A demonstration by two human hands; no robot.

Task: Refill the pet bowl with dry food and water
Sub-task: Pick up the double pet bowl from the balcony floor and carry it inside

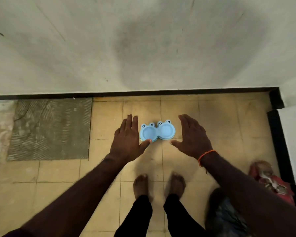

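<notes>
Evidently I've barely begun: the blue pet bowl (157, 132), mid-frame on the floor, looks empty, with left hand (127, 139) and right hand (193, 136) both spread open beside it.

The pet bowl (157, 132) lies on the floor (212, 120) between both hands, seemingly untouched.

No writing, brand, number or sign can be read anywhere in the view. The light blue pet bowl (157, 132) carries only small cartoon eye marks along its far rim, with no letters among them.
</notes>
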